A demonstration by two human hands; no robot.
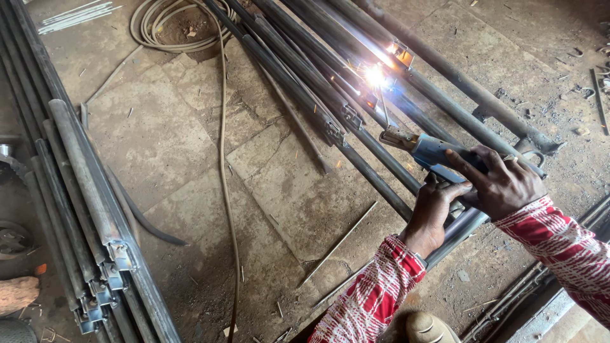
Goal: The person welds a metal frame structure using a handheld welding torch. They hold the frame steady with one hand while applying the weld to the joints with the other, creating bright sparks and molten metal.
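Both of my hands grip a blue-handled welding electrode holder [427, 151]. My right hand [502, 181] wraps over its handle and my left hand [437, 213] supports it from below. A thin rod [383, 107] runs from its jaws up to a bright white arc [376, 75] on a row of dark steel pipes [330, 95] lying diagonally on the ground. Small metal hinge pieces [351, 117] sit on the pipes near the arc. My sleeves are red and white patterned.
A second stack of steel pipes with bracket ends [89, 209] lies at the left. A tan cable [223, 165] runs across the concrete floor from a coil [159, 25] at the top. Loose rods [340, 242] and scrap lie on the floor. A shoe tip [426, 327] shows below.
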